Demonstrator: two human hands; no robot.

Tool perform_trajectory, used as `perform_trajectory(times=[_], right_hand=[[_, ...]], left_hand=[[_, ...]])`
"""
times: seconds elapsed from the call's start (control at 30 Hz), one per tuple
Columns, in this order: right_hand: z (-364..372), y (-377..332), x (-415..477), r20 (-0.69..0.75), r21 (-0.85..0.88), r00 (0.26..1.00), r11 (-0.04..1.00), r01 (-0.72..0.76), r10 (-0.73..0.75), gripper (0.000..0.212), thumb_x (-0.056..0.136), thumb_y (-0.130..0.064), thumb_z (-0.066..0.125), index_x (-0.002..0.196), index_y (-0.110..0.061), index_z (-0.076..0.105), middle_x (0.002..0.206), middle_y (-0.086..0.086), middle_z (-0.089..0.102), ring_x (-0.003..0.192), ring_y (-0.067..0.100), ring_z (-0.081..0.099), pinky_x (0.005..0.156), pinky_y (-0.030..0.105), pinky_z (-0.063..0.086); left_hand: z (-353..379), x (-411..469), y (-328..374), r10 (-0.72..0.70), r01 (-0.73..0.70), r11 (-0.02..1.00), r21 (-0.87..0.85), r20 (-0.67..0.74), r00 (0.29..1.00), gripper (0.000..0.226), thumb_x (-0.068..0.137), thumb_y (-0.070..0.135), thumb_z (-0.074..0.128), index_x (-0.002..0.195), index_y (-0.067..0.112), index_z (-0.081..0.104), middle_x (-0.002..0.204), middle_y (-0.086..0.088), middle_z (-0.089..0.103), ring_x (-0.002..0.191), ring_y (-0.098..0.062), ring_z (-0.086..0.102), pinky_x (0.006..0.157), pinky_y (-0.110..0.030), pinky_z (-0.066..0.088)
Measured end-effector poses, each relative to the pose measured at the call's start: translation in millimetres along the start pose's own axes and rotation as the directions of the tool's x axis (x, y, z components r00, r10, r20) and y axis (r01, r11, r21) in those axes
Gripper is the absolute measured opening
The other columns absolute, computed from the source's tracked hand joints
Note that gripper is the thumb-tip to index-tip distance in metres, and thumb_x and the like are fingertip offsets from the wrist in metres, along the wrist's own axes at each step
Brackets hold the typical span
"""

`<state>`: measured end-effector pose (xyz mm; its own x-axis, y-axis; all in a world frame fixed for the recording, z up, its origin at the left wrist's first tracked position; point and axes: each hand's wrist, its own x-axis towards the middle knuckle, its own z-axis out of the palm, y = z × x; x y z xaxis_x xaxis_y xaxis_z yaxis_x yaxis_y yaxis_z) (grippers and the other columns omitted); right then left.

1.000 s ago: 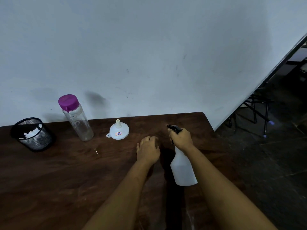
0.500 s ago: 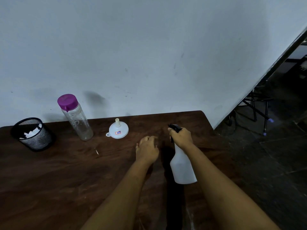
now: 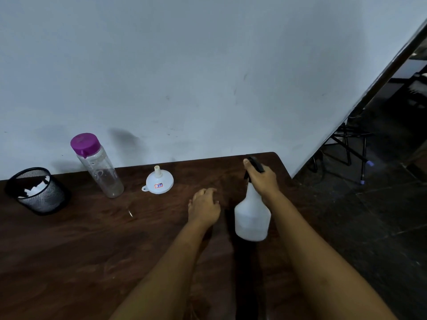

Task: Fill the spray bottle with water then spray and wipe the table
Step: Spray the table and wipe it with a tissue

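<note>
A white spray bottle (image 3: 252,218) with a black trigger head is on the right of the dark wooden table (image 3: 80,250). My right hand (image 3: 262,179) grips its neck and trigger, thumb over the top. I cannot tell whether its base touches the table. My left hand (image 3: 203,207) rests palm down on the wood just left of the bottle, fingers loosely bent and slightly apart, with nothing visible in it. A clear water bottle (image 3: 101,172) with a purple cap stands at the back left, a little water in its bottom. An upturned white funnel (image 3: 159,182) sits beside it.
A black mesh cup (image 3: 38,192) with white scraps inside stands at the far left. A pale wall runs along the table's back edge. The table's right edge is close to the spray bottle, and beyond it lie a dark floor and black chair legs (image 3: 353,146).
My right hand has shifted a little farther back and right with the spray bottle, which now looks more upright. My left hand's fingers have loosened from a curled pose.
</note>
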<state>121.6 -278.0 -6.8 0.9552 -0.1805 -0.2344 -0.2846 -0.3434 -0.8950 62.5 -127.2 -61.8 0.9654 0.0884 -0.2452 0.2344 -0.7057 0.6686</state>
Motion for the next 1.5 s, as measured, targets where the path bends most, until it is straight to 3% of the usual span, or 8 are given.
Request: perform_trajectory(times=[0.13,0.3,0.4,0.6,0.83,1.17,1.4,1.5], right_hand=[[-18,-26,7,-0.044,0.048,0.994,0.993,0.107,-0.105,0.038,0.087,-0.047,0.06,0.074,-0.011,0.054,0.066,-0.001,0.049,0.061,0.011,0.046,0.057,0.022,0.038],[-36,-42,26,-0.209,0.357,0.968,0.911,0.207,-0.138,0.025,0.082,-0.027,0.073,0.099,-0.01,0.066,0.076,-0.007,0.06,0.07,0.009,0.054,0.065,0.021,0.047],[-50,-46,39,-0.26,0.448,0.957,0.861,0.239,-0.13,0.016,0.077,-0.014,0.077,0.085,-0.013,0.063,0.072,-0.003,0.057,0.062,0.011,0.052,0.057,0.019,0.047],[-54,-43,62,-0.238,0.485,0.963,0.844,0.23,-0.126,0.017,0.075,-0.008,0.078,0.077,-0.014,0.063,0.069,-0.001,0.056,0.06,0.013,0.052,0.057,0.021,0.048],[-49,-33,78,-0.178,0.505,0.978,0.842,0.189,-0.112,0.019,0.076,-0.008,0.077,0.091,-0.006,0.065,0.071,0.0,0.056,0.059,0.013,0.051,0.057,0.019,0.049],[-42,-16,79,-0.1,0.489,0.984,0.854,0.176,-0.145,0.015,0.077,-0.006,0.075,0.084,-0.015,0.066,0.075,-0.001,0.057,0.066,0.014,0.053,0.069,0.029,0.048],[-48,-6,71,-0.041,0.397,0.99,0.907,0.14,-0.135,0.036,0.076,-0.01,0.077,0.108,-0.012,0.059,0.086,-0.002,0.059,0.081,0.013,0.057,0.07,0.019,0.046],[-43,3,65,-0.048,0.293,0.997,0.954,0.069,-0.057,0.068,0.07,-0.018,0.083,0.126,-0.011,0.047,0.107,0.002,0.058,0.093,0.01,0.058,0.079,0.018,0.047]], left_hand=[[3,3,14,0.025,-0.024,0.998,-0.054,0.017,1.0,0.043,0.092,0.023,0.049,0.135,0.02,0.044,0.142,-0.006,0.042,0.132,-0.026,0.037,0.111,-0.047,0.031],[10,4,31,0.076,-0.055,0.981,-0.183,0.113,0.991,0.047,0.091,0.021,0.051,0.137,0.026,0.042,0.142,-0.008,0.043,0.128,-0.025,0.043,0.107,-0.046,0.037],[15,5,38,0.101,-0.071,0.976,-0.205,0.142,0.985,0.05,0.091,0.02,0.053,0.139,0.026,0.04,0.143,-0.008,0.042,0.13,-0.023,0.042,0.109,-0.043,0.036],[22,14,39,0.07,-0.036,0.977,-0.208,0.156,0.985,0.053,0.091,0.021,0.055,0.141,0.022,0.037,0.143,-0.01,0.042,0.13,-0.023,0.042,0.108,-0.039,0.037],[24,26,44,0.073,-0.052,0.986,-0.16,0.131,0.989,0.053,0.089,0.019,0.057,0.14,0.019,0.039,0.14,-0.011,0.043,0.128,-0.023,0.044,0.105,-0.03,0.037],[27,33,42,0.066,-0.049,0.988,-0.15,0.111,0.992,0.054,0.089,0.021,0.058,0.139,0.021,0.039,0.143,-0.01,0.038,0.131,-0.024,0.04,0.108,-0.037,0.037],[25,26,35,0.081,-0.066,0.986,-0.152,0.098,0.992,0.053,0.09,0.02,0.057,0.14,0.02,0.038,0.144,-0.011,0.037,0.131,-0.025,0.038,0.109,-0.035,0.036],[19,21,31,0.075,-0.063,0.981,-0.182,0.063,0.995,0.051,0.09,0.018,0.057,0.138,0.019,0.04,0.142,-0.01,0.038,0.129,-0.024,0.041,0.106,-0.032,0.036]])
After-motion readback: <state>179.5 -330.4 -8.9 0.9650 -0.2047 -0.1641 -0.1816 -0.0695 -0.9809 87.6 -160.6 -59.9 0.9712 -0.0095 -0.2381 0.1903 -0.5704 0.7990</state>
